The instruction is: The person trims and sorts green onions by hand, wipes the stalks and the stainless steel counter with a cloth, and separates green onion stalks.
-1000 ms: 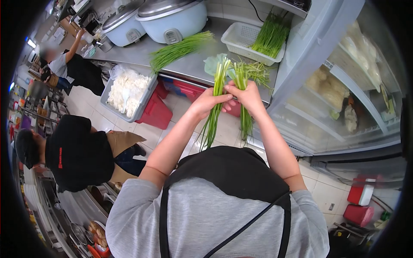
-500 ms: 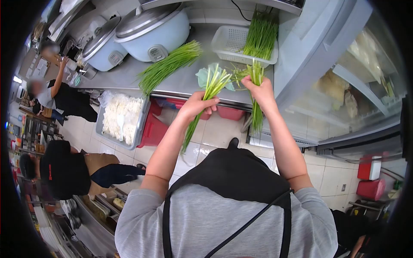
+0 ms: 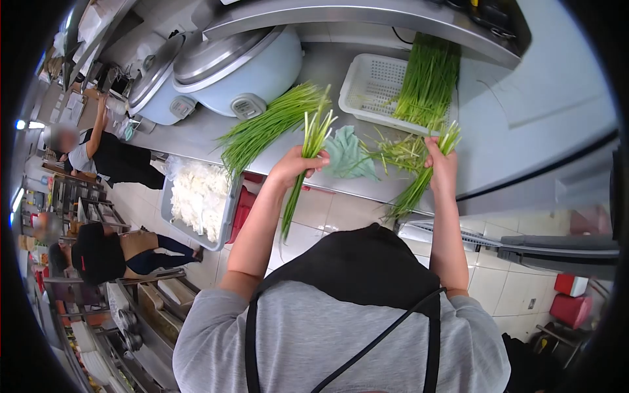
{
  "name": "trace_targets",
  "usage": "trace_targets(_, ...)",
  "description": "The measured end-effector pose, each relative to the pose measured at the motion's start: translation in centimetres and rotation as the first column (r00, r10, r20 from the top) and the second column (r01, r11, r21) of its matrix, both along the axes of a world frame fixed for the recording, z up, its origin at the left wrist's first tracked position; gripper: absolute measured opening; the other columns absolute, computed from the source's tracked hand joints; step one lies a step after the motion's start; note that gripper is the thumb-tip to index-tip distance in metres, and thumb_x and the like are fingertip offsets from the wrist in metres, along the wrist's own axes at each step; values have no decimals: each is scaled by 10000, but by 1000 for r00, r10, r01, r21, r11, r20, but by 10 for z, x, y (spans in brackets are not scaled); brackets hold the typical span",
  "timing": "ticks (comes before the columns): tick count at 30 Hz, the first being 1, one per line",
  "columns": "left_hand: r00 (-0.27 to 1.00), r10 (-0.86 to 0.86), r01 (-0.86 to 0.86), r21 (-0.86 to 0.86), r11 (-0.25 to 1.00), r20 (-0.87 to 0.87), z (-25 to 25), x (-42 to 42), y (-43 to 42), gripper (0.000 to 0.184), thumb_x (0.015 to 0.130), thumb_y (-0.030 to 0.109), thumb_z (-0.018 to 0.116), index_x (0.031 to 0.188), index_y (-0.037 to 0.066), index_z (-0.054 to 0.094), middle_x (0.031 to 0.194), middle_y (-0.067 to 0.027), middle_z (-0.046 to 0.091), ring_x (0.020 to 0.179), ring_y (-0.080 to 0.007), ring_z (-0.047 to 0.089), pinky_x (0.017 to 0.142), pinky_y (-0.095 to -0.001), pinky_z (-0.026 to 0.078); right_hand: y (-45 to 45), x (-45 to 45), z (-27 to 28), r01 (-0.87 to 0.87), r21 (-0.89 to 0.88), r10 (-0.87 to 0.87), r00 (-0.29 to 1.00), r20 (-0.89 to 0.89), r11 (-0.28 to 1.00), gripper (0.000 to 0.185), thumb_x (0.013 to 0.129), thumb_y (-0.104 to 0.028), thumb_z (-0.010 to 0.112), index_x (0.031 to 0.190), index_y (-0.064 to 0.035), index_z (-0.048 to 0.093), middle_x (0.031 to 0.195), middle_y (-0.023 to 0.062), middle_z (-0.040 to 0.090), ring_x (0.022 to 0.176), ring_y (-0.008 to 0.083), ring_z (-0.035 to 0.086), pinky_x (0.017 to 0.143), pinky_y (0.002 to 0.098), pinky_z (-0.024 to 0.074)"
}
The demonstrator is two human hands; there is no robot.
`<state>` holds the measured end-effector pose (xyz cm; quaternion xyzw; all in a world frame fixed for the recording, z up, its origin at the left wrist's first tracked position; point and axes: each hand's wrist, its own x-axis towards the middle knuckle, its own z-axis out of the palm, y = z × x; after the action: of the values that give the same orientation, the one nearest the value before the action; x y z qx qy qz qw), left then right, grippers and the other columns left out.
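My left hand point(image 3: 296, 168) is closed around a bunch of green chives point(image 3: 313, 137), pale cut ends up and green tips hanging past the counter's front edge. My right hand point(image 3: 441, 164) grips another bunch of chives point(image 3: 414, 196), its pale ends above the fist and its green tips slanting down to the left. Between the hands, a crumpled green cloth point(image 3: 350, 156) lies on the steel counter point(image 3: 187, 139). Beside it are loose trimmings point(image 3: 398, 152). A large pile of chives point(image 3: 272, 124) rests left of my left hand. More chives point(image 3: 429, 82) lie in a white perforated basket point(image 3: 367, 108).
Two large rice cookers point(image 3: 236, 72) stand at the counter's back left. A grey tub of white food point(image 3: 196, 200) sits below the counter. Overhead runs a steel shelf point(image 3: 367, 13). A refrigerator point(image 3: 537, 98) is at the right. Two people point(image 3: 98, 252) stand at the left.
My hands are farther apart, the right one having moved right with its chives. The view has shifted, and the bags behind the refrigerator's glass no longer show. More of the cloth is visible.
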<state>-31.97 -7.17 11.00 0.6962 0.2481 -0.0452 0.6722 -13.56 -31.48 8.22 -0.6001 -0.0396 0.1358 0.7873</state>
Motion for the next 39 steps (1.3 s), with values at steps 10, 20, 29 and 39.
trace_targets(10, 999, -38, 42, -195, 980, 26, -2, 29, 27, 208, 749, 139, 621, 890, 2, 551, 615, -3, 477, 483, -66, 408, 442, -193, 320, 26, 13, -15, -77, -740, 339, 917, 211, 668, 283, 699, -226, 644, 874, -9, 599, 740, 94, 617, 693, 178, 582, 638, 301, 442)
trace_targets(20, 933, -327, 344, -113, 932, 150, 19, 69, 2, 168, 743, 120, 632, 843, 5, 561, 637, -20, 524, 521, -81, 465, 457, -200, 357, 85, -45, 40, -319, -342, 424, 855, 299, 884, 207, 736, -160, 630, 861, 2, 592, 731, 40, 597, 674, 105, 546, 634, 239, 437)
trace_targets(29, 951, -224, 269, -217, 938, 212, 23, 67, 20, 157, 763, 118, 616, 837, -1, 546, 708, -81, 591, 563, -118, 539, 517, -216, 410, 64, -39, 54, -70, -383, 167, 960, 225, 921, 205, 716, -174, 654, 766, 6, 567, 707, 34, 580, 620, 106, 511, 575, 247, 409)
trace_targets(39, 938, -287, 325, -205, 923, 195, 18, 64, 16, 157, 766, 111, 603, 852, -11, 555, 716, -89, 594, 564, -123, 540, 525, -234, 422, 94, -57, 33, -128, -342, 238, 923, 303, 931, 196, 729, -155, 635, 826, 12, 601, 740, 47, 616, 660, 111, 551, 624, 247, 438)
